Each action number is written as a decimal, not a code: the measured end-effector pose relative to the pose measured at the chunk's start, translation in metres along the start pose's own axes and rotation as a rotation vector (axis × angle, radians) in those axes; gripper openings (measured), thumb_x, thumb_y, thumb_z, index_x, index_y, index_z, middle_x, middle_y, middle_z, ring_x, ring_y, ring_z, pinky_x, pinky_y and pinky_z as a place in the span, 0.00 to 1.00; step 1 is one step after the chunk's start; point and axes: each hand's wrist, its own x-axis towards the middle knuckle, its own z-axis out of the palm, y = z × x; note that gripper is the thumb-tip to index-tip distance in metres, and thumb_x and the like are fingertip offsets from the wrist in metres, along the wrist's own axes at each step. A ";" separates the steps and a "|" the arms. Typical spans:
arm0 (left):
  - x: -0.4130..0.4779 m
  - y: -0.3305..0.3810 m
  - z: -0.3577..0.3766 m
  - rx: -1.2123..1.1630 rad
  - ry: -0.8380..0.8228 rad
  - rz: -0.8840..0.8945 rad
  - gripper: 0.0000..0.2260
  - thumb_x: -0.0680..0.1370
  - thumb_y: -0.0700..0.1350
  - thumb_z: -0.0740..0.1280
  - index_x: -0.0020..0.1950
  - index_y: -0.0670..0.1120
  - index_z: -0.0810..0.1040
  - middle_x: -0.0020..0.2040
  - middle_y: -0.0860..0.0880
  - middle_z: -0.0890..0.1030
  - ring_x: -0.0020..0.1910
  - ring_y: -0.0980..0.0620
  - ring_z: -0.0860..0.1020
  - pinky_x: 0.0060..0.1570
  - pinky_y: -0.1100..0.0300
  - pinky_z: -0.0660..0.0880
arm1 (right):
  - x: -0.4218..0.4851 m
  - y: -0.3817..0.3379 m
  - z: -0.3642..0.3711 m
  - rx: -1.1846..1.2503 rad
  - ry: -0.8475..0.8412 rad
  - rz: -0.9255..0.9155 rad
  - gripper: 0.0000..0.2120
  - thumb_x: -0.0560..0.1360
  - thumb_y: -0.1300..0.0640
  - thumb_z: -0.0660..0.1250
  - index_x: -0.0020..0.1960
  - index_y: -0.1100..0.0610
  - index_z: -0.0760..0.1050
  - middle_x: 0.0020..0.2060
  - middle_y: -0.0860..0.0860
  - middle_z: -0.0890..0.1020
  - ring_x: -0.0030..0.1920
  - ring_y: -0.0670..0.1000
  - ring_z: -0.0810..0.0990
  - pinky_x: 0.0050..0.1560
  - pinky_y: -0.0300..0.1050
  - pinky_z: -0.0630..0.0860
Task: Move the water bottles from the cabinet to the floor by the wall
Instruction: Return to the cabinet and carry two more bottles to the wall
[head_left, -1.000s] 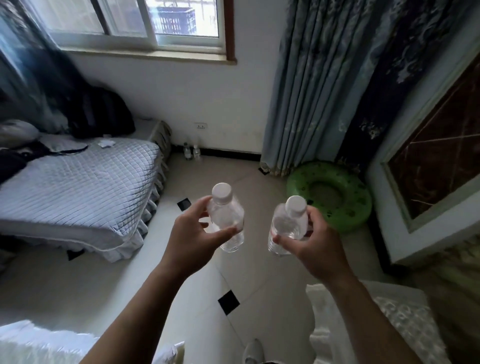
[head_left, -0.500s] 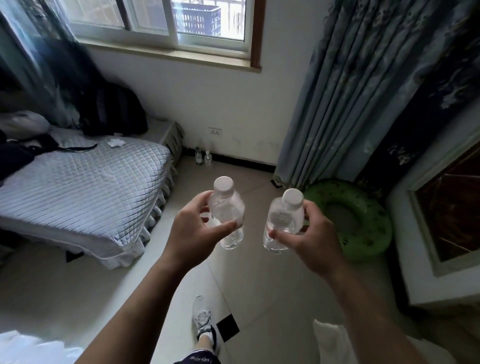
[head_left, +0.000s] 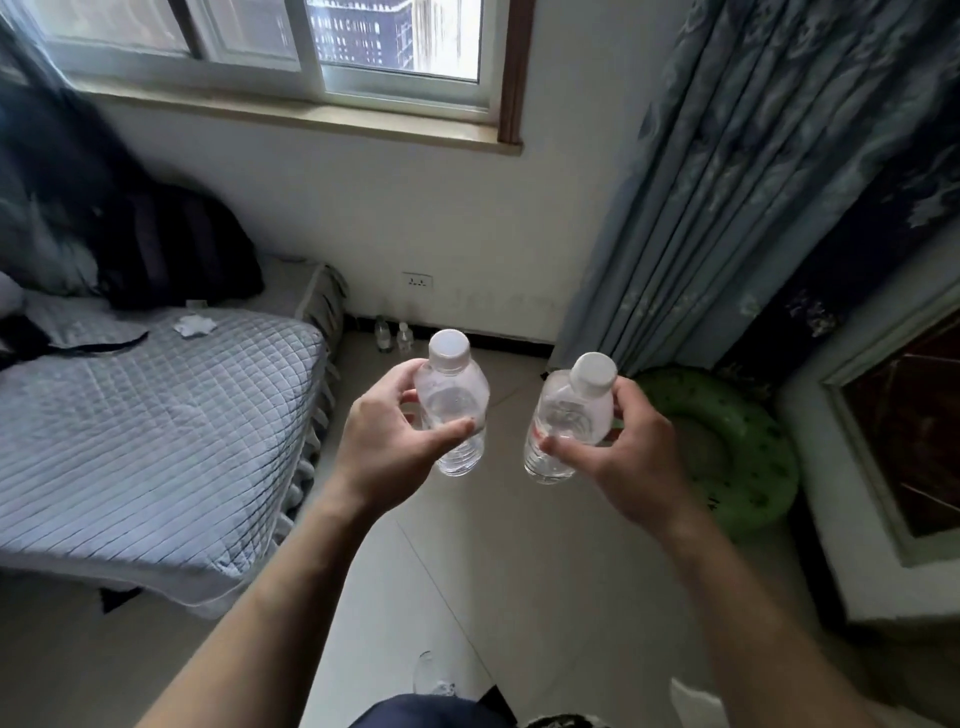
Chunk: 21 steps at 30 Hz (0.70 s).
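So that both go in one trip, the left hand (head_left: 387, 447) grips one bottle (head_left: 453, 410) and the right hand (head_left: 623, 457) grips the other bottle (head_left: 569, 421). Fingers (head_left: 451, 429) wrap tight around each, caps up, so no water can spill.

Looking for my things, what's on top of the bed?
On the bed lie a dark backpack by the wall, a crumpled white tissue and a black strap. Its left end is out of view.
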 end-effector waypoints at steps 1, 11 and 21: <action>0.010 -0.002 -0.005 0.000 -0.008 0.008 0.28 0.62 0.56 0.78 0.60 0.54 0.77 0.50 0.55 0.84 0.51 0.54 0.82 0.51 0.48 0.80 | 0.008 -0.003 0.006 0.003 0.002 0.002 0.29 0.58 0.46 0.81 0.55 0.45 0.73 0.46 0.43 0.82 0.44 0.43 0.82 0.46 0.51 0.81; 0.101 -0.020 -0.035 -0.009 -0.039 0.001 0.26 0.63 0.55 0.78 0.59 0.55 0.77 0.49 0.55 0.84 0.50 0.56 0.82 0.51 0.49 0.80 | 0.088 -0.017 0.048 -0.002 0.010 0.031 0.30 0.57 0.46 0.81 0.55 0.45 0.73 0.46 0.43 0.83 0.45 0.43 0.82 0.48 0.52 0.81; 0.217 -0.042 -0.044 0.013 -0.016 -0.051 0.23 0.62 0.53 0.77 0.56 0.56 0.78 0.48 0.57 0.85 0.49 0.57 0.83 0.51 0.51 0.80 | 0.214 -0.012 0.092 0.048 -0.042 0.034 0.30 0.56 0.46 0.81 0.55 0.45 0.73 0.45 0.42 0.83 0.45 0.43 0.82 0.49 0.52 0.80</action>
